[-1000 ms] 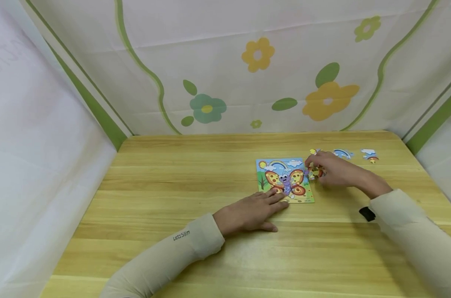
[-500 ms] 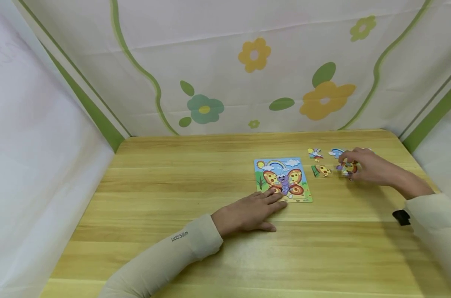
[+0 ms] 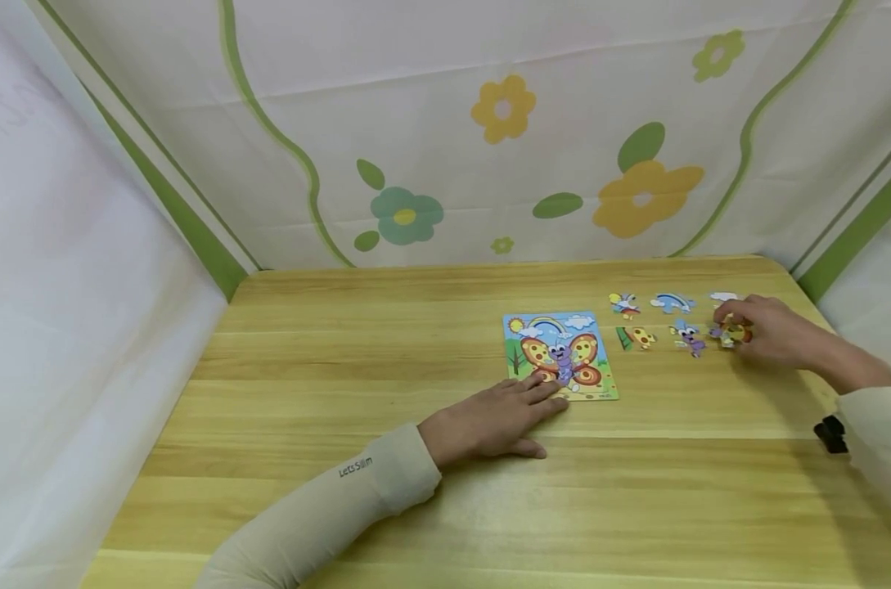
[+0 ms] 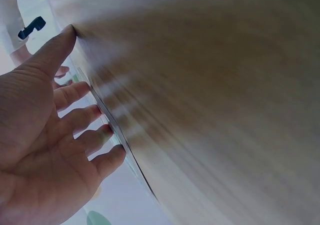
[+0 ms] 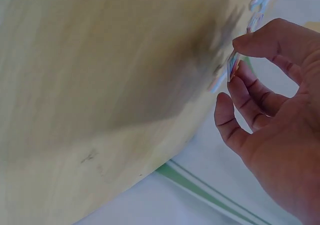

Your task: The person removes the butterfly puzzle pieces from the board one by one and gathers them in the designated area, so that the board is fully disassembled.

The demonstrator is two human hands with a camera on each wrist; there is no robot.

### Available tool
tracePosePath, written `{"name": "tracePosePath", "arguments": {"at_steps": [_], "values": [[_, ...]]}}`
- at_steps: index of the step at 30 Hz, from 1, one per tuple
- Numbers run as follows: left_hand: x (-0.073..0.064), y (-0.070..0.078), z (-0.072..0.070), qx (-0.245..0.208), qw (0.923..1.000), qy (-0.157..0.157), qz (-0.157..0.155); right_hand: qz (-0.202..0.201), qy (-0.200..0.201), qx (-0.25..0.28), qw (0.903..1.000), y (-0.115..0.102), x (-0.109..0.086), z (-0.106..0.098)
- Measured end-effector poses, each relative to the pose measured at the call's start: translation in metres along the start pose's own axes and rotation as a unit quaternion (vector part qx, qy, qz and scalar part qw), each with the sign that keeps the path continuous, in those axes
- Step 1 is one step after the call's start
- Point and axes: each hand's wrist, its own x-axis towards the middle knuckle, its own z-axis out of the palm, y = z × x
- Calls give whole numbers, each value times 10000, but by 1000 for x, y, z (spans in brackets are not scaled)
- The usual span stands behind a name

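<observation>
A square butterfly picture board (image 3: 555, 327) lies on the table, with a sun, a rainbow and clouds at its top. My left hand (image 3: 500, 417) rests on its lower edge with fingers spread; in the left wrist view the straight fingertips of the left hand (image 4: 60, 130) press along that edge. At the right, my right hand (image 3: 776, 331) pinches a jigsaw piece (image 5: 232, 66) with yellow and red print between thumb and fingers, close over the table. Just left of it lie a purple butterfly-face piece (image 3: 690, 338) and a green-and-yellow wing piece (image 3: 636, 337).
Behind these, a row holds a balloon-and-wing piece (image 3: 625, 306), a rainbow piece (image 3: 672, 303) and a cloud piece (image 3: 723, 297) partly hidden by the right hand. A white flowered cloth (image 3: 430, 123) hangs behind the wooden table (image 3: 357, 343).
My right hand has moved right from beside the board, leaving the green-and-yellow wing piece and then the purple face piece on the table. The left hand stays on the board.
</observation>
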Motion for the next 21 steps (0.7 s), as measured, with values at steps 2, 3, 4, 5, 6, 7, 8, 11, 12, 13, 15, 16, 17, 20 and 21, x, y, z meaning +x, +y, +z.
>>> {"name": "tracePosePath", "arguments": {"at_steps": [2, 3, 4, 5, 6, 7, 8, 11, 12, 13, 15, 16, 17, 20, 21], "values": [[0, 0, 0, 14, 10000, 7, 7, 37, -22, -29, 10000, 4, -2, 1], [0, 0, 0, 4, 10000, 5, 5, 29, -6, -55, 10000, 6, -3, 1], [1, 0, 0, -3, 10000, -1, 2, 21, 20, -83, 10000, 7, -3, 2], [1, 0, 1, -7, 10000, -3, -1, 4, 35, -113, 9999, 8, -4, 3], [1, 0, 1, -17, 10000, -6, -4, -24, 66, -153, 9999, 8, -4, 4], [1, 0, 1, -27, 10000, -10, -7, -43, 94, -197, 9998, 9, -5, 4], [1, 0, 1, -43, 10000, -9, -12, -64, 128, -242, 9996, 9, -5, 5], [1, -1, 2, -54, 10000, -9, -16, -122, 174, -334, 9992, 10, -5, 6], [1, -1, 2, -58, 10000, -10, -17, -135, 178, -349, 9991, 10, -5, 6], [1, -1, 2, -57, 10000, -13, -18, -147, 181, -357, 9991, 10, -5, 6], [1, -1, 1, -67, 10000, -29, -24, -155, 186, -351, 9991, 10, -5, 7], [1, 0, 1, -69, 10000, -32, -26, -154, 186, -346, 9991, 10, -5, 7], [1, 0, 1, -71, 10000, -36, -29, -158, 185, -346, 9991, 10, -5, 7], [0, 0, 0, -84, 9999, -46, -31, -154, 171, -345, 9991, 9, -4, 8], [0, 0, 0, -82, 10000, -48, -30, -160, 172, -357, 9991, 9, -4, 8]]}}
